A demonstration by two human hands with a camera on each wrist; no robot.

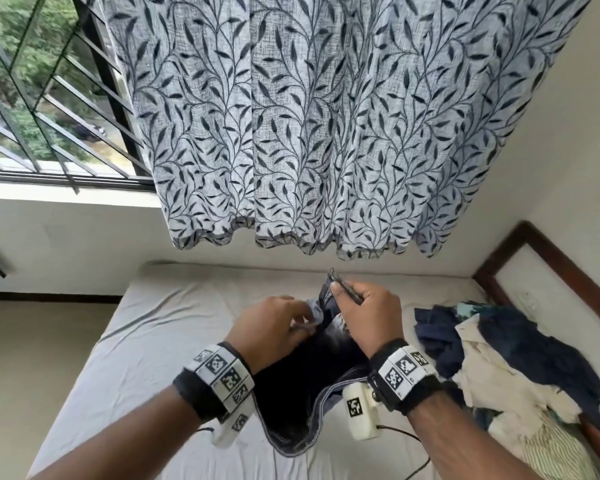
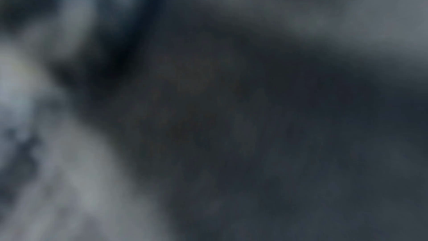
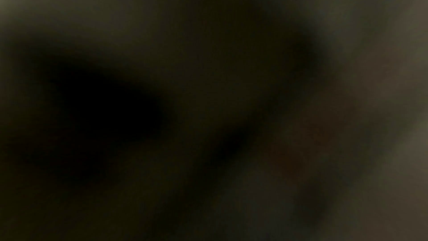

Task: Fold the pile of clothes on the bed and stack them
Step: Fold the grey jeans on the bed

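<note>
Both hands up over the bed [image 1: 160,317]: right hand [image 1: 364,318] pinches a dark denim garment [image 1: 302,386] by its top edge, left hand [image 1: 267,327] curls round a paler fold. The unfolded clothes pile [image 1: 506,372] lies right of the garment, partly cut off. Both wrist views are blurred dark, nothing readable.

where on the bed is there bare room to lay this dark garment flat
Bare sheet of the bed lies left of the left hand, and a strip runs behind the right hand toward the curtain. It is crowded on the right, under the clothes pile.
</note>
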